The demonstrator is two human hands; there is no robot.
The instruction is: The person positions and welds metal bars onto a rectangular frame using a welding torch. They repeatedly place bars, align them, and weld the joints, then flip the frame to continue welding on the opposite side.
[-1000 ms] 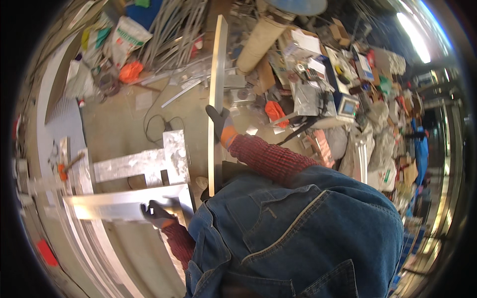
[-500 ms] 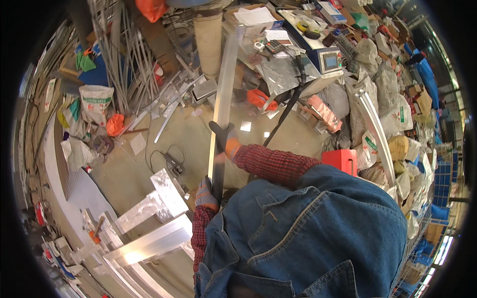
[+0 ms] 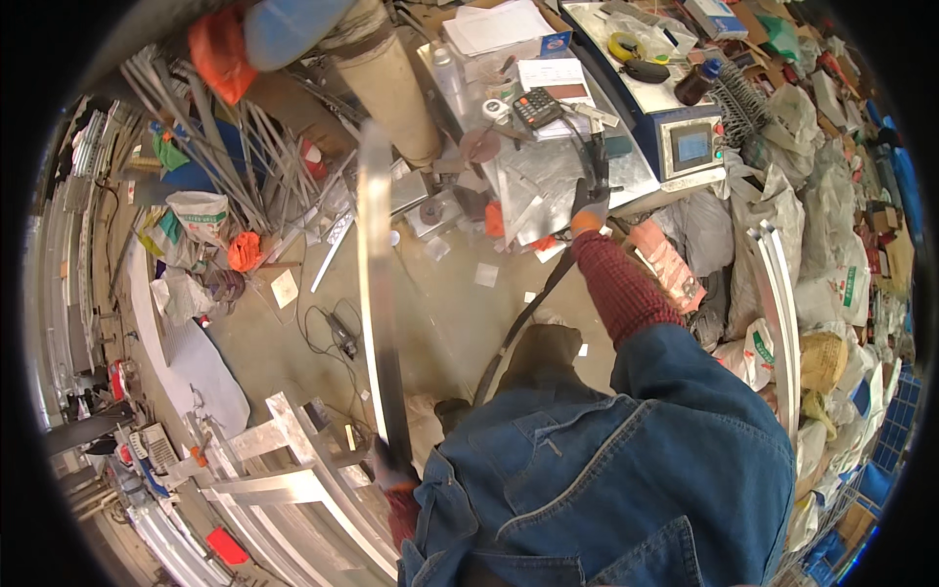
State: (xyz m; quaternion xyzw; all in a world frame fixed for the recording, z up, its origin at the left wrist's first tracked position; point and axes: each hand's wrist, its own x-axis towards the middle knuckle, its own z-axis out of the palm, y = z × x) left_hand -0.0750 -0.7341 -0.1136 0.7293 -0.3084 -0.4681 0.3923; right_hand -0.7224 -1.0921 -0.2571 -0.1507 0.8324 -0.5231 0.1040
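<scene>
My left hand (image 3: 393,468), in a dark-and-orange glove, grips the lower end of a long, shiny metal bar (image 3: 376,293). The bar stands out away from me over the floor, its far end blurred. My right arm reaches forward to the metal-topped table (image 3: 533,181). There my right hand (image 3: 590,207), gloved the same way, is closed around a black torch-like tool (image 3: 597,161). A thick black hose (image 3: 528,313) runs from it down toward my legs. The fingers of the right hand are partly hidden.
A calculator (image 3: 537,108), papers (image 3: 556,76) and a spray can (image 3: 448,73) lie or stand on the table. Beside it is a control box with a screen (image 3: 693,145). Metal frames (image 3: 293,489) stand at lower left. Full bags (image 3: 773,186) crowd the right; a cable (image 3: 318,333) crosses the floor.
My right hand has let go of the bar and moved forward and right to the black tool. The bar has swung left, held by my left hand alone. The view has shifted.
</scene>
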